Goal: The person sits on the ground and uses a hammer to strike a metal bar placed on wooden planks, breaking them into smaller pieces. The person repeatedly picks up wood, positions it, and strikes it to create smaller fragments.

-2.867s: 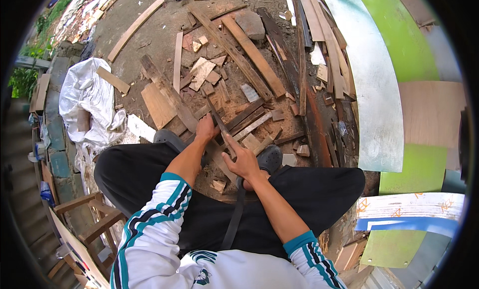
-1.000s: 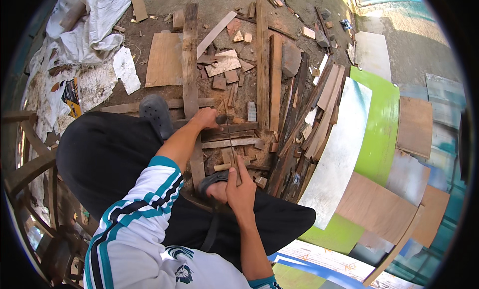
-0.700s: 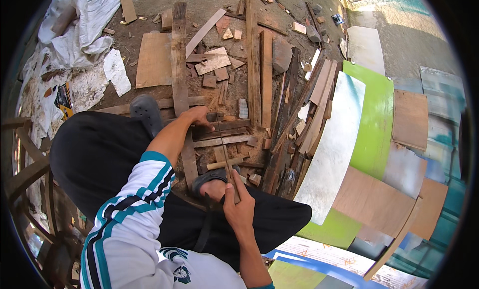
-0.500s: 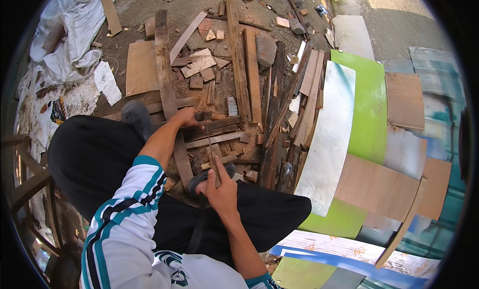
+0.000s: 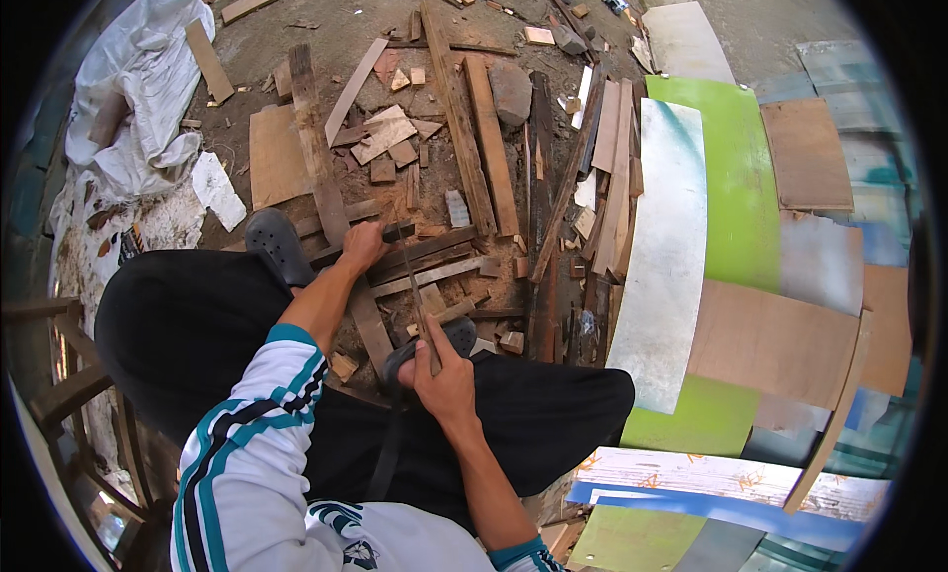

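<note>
One long weathered plank [image 5: 316,152] runs beneath the left hand [image 5: 363,244]; to its right, a slim handsaw [image 5: 415,289] slants between both hands. The right hand [image 5: 441,372] wraps its near end; the left appears closed on a dark wood strip [image 5: 399,232]. Firm bracing and straight strokes should help.

White sports shirt [image 5: 434,544], chunky teal and black stripes [image 5: 262,411] down the sleeves, teal cuffs [image 5: 296,337]; kinda swirly teal print [image 5: 341,515] up front; super baggy black pants [image 5: 188,345]; dark grey clogs [image 5: 276,250], the holey kind.
</note>
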A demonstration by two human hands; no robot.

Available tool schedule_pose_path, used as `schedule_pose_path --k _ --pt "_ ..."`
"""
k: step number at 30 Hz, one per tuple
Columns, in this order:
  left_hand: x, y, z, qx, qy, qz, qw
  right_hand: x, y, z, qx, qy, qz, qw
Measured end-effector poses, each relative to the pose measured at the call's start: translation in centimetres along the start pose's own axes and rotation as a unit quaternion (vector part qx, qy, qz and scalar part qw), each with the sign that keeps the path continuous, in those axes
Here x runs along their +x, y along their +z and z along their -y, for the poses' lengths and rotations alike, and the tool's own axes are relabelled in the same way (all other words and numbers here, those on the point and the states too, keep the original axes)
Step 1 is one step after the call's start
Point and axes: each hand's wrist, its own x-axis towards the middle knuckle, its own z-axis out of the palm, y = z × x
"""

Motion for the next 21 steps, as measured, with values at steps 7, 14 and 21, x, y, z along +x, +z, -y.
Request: schedule_pose_path --k 7,14,21 --pt "0.2 -0.8 -0.6 -0.037 -0.004 0.032 0.999 1.1 0.3 1.3 -0.045 0.016 0.013 0.999" --pt "3.2 -1.5 1.2 -0.052 0.026 0.141 0.988 2.0 -0.3 4.4 -0.044 0.065 0.05 0.996" --pt "3.9 -2.2 0.3 -0.085 -0.034 0.248 0.964 2.3 -0.3 4.7 -0.046 0.053 0.034 0.997"
